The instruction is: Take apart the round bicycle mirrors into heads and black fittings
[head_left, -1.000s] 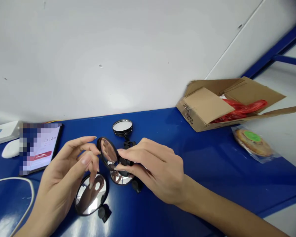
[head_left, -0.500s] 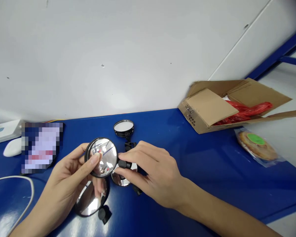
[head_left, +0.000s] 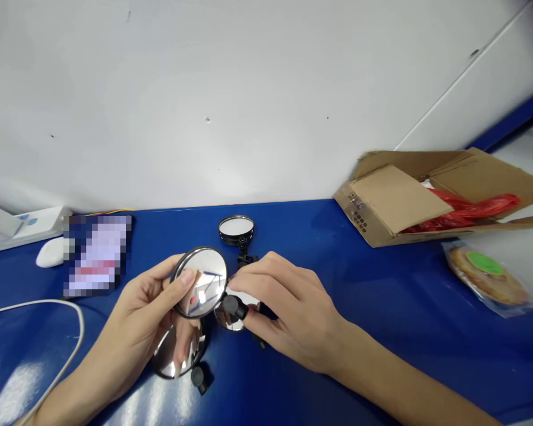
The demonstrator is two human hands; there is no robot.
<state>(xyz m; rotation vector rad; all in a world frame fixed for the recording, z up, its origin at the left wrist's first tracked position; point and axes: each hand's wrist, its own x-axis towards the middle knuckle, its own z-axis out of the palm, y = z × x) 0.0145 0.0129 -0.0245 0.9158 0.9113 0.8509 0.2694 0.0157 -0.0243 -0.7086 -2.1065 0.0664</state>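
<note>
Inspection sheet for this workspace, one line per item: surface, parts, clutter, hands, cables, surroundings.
Surface: blue table, glossy, with light reflections at front left.
Parts: held mirror with black knob by its rim; back mirror; front mirror and middle mirror, both partly hidden.
Clutter: screen, pixelated; white oval object; open carton with red plastic; wrapped pastry.
Left hand: grips held mirror, thumb on its face.
Right hand: fingers at the knob; grip unclear.
Cables: white cable, looping at left.
Surroundings: pale wall behind.
</note>
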